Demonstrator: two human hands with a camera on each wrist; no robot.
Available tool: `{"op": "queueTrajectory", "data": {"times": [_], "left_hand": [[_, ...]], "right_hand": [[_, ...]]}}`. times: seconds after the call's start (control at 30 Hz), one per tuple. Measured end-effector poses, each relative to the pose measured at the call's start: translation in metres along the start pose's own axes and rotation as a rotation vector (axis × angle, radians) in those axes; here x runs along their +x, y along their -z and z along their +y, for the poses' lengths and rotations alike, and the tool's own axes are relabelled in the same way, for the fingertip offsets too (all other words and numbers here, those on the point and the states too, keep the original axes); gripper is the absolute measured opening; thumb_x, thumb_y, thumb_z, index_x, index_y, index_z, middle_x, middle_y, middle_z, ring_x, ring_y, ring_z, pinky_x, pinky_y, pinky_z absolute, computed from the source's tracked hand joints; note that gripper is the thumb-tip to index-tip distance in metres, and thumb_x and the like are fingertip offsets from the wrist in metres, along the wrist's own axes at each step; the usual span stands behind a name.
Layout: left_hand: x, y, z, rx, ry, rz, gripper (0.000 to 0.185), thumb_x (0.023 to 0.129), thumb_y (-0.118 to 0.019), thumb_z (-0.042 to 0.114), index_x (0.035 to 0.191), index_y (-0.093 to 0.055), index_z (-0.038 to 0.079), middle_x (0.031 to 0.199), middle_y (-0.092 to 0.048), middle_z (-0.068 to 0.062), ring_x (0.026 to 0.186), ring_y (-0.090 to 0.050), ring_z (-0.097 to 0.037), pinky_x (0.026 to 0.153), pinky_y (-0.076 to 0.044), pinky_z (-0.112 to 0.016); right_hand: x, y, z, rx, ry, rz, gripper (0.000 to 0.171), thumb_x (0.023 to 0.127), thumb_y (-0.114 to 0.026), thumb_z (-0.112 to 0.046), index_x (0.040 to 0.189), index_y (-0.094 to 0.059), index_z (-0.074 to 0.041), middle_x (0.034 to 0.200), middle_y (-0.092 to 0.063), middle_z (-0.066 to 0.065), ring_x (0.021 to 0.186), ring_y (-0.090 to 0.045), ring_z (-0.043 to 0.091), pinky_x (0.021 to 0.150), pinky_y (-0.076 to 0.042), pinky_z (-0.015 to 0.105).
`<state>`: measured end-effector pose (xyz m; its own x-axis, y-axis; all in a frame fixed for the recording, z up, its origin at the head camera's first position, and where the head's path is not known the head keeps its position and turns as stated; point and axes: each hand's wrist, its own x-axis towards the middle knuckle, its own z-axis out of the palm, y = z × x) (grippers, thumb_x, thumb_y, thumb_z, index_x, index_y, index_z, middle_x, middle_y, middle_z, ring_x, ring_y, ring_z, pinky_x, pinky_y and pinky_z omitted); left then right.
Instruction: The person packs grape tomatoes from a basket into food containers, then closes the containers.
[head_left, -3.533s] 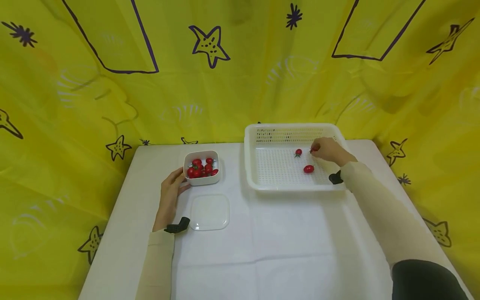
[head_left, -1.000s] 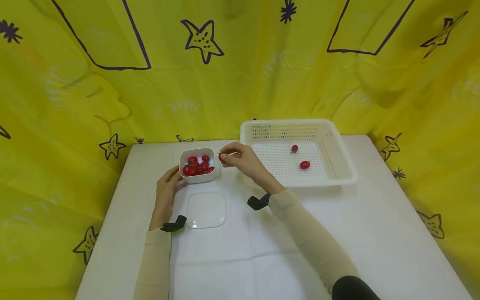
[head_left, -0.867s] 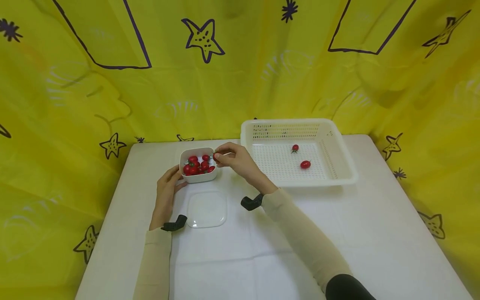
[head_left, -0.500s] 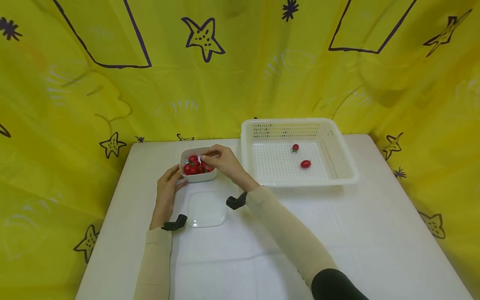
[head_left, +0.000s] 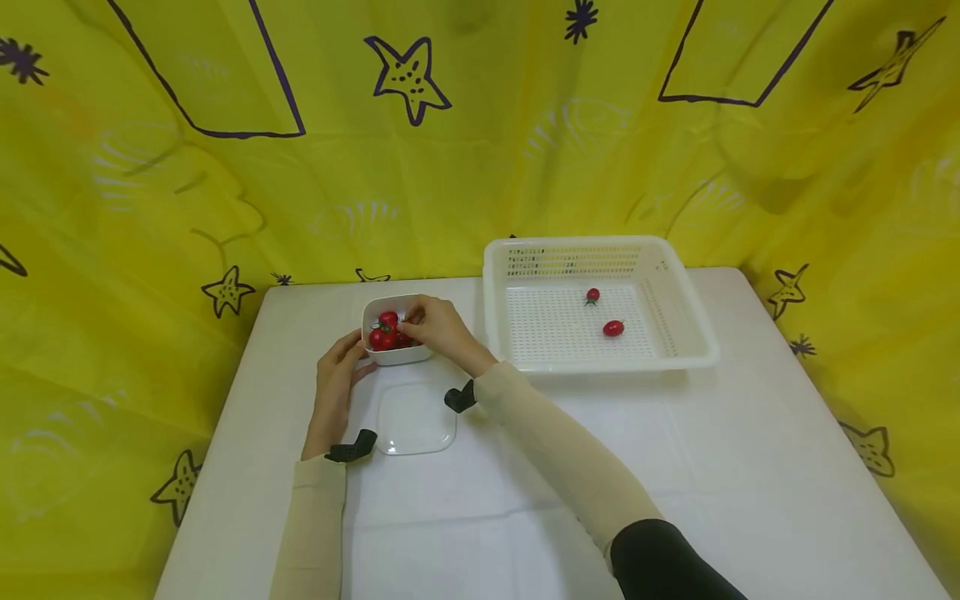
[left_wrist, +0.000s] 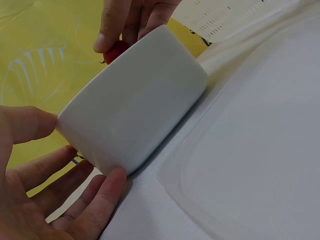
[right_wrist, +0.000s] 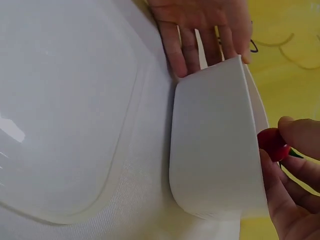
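Note:
A small white box [head_left: 400, 357] with rounded corners stands at the table's left side, several red cherry tomatoes [head_left: 386, 335] lying in it. My left hand [head_left: 336, 382] holds the box at its left near corner, fingers and thumb spread around it. With thumb and fingers my right hand [head_left: 444, 327] pinches one cherry tomato [right_wrist: 272, 144], green stem showing, at the box's open top. In the head view that tomato is mostly hidden by my fingers. The left wrist view shows the pinched tomato [left_wrist: 117, 51] by the box's rim.
A clear square lid [head_left: 416, 429] lies flat in front of the box. To the right stands a white perforated basket [head_left: 600, 365] containing a round tomato [head_left: 592, 295] and an oval one [head_left: 613, 328]. Behind the white-covered table hangs a yellow patterned curtain [head_left: 480, 167].
A tomato has been taken from the basket, leaving two there. My right hand has carried it left to the box and lowered it in the last second. My left hand keeps its place.

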<state>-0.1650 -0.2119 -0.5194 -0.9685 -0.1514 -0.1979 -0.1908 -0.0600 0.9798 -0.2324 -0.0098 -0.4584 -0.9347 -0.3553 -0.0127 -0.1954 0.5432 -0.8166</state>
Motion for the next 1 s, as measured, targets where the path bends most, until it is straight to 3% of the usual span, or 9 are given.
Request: {"op": "queueTrajectory", "data": {"times": [0.33,0.67,0.83,1.0], "left_hand": [[-0.003,0.001,0.001,0.013,0.002,0.009,0.050,0.108,-0.058,0.032,0.152,-0.053,0.011,0.150,-0.053,-0.010,0.115,-0.060,-0.015,0.091,-0.061,-0.019],[-0.002,-0.001,0.000,0.003,0.012,-0.011,0.049,0.108,-0.057,0.031,0.153,-0.052,0.010,0.151,-0.051,-0.012,0.115,-0.057,-0.014,0.094,-0.061,-0.020],[0.000,-0.001,-0.001,0.019,0.013,-0.008,0.049,0.108,-0.058,0.033,0.152,-0.053,0.012,0.151,-0.052,-0.010,0.115,-0.058,-0.014,0.093,-0.061,-0.020],[0.001,0.000,-0.002,0.022,-0.002,0.001,0.048,0.108,-0.058,0.032,0.151,-0.054,0.012,0.151,-0.054,-0.010,0.114,-0.060,-0.015,0.090,-0.062,-0.019]], "right_hand": [[0.000,-0.008,-0.006,-0.300,0.115,-0.037,0.018,0.097,-0.075,-0.019,0.092,-0.063,-0.006,0.093,-0.065,0.007,0.080,-0.058,0.018,0.069,-0.049,0.026],[-0.004,-0.015,-0.003,-0.360,0.156,-0.046,0.019,0.099,-0.073,-0.021,0.098,-0.062,-0.006,0.091,-0.064,0.006,0.079,-0.060,0.019,0.069,-0.050,0.026],[-0.010,-0.014,-0.005,-0.422,0.188,-0.021,0.021,0.101,-0.070,-0.024,0.102,-0.060,-0.005,0.096,-0.061,0.007,0.079,-0.060,0.019,0.069,-0.050,0.027],[-0.018,-0.007,-0.010,-0.414,0.215,0.015,0.024,0.102,-0.069,-0.025,0.110,-0.063,-0.003,0.103,-0.062,0.010,0.083,-0.063,0.022,0.074,-0.055,0.031]]}}
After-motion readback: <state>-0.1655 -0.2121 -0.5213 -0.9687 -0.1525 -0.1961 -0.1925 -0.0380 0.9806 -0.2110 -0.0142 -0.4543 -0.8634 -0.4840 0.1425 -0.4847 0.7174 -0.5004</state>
